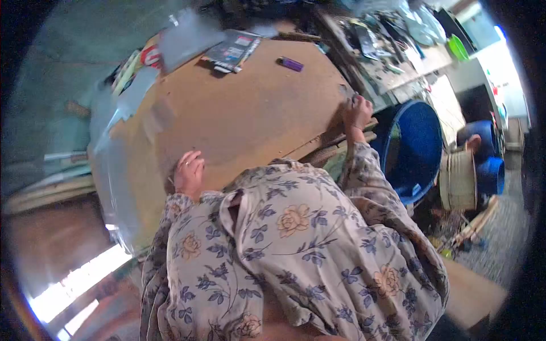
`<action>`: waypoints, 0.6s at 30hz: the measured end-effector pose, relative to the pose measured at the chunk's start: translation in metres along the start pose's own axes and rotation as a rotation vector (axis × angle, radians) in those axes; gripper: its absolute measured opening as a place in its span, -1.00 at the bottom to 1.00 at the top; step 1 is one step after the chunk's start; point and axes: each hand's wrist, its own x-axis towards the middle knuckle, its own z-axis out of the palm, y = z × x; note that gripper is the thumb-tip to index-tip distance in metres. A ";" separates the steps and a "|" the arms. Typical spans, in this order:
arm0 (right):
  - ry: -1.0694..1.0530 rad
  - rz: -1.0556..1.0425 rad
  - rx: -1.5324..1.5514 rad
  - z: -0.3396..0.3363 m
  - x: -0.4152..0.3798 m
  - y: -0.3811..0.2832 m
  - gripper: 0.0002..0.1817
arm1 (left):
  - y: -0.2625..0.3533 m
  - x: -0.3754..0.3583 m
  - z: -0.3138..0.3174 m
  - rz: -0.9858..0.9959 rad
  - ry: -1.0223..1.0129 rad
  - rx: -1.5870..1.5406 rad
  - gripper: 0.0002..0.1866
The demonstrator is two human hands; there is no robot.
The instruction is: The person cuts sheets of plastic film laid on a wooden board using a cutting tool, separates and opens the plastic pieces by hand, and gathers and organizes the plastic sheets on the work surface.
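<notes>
A wide brown board (244, 108) forms the work surface in front of me, its corners worn and partly covered with plastic. At its near edge, my left hand (189, 173) rests with fingers loosely bent and slightly apart, a ring on one of them; no object shows in it. My right hand (358, 113) is at the board's right edge, fingers closed around something small and dark that I cannot make out. A small purple object (290, 63), possibly a box or lighter, lies toward the far side. Left of it is a dark printed packet (232, 50).
A large blue barrel (414, 150) stands open beside my right forearm, with a pale drum (458, 181) beyond it. Clutter covers a side bench (412, 71), where a green cup (457, 48) sits. Clear plastic sheeting (114, 170) hangs over the board's left side.
</notes>
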 end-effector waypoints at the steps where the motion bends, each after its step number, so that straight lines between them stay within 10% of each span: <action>1: 0.035 -0.037 0.026 -0.006 0.001 -0.013 -0.65 | -0.002 0.002 0.008 -0.046 0.063 -0.003 -0.83; 5: -0.363 -0.416 0.536 -0.022 -0.025 -0.102 -0.52 | 0.017 0.025 -0.007 -0.380 0.192 0.161 -0.89; 9: -0.681 -0.811 0.566 -0.044 -0.060 -0.192 -0.36 | -0.005 0.055 -0.005 -0.056 0.498 -0.086 -0.85; 18: -1.601 -0.836 0.780 -0.105 0.025 -0.270 -0.81 | 0.051 0.034 -0.146 -0.190 -0.384 -0.650 -0.79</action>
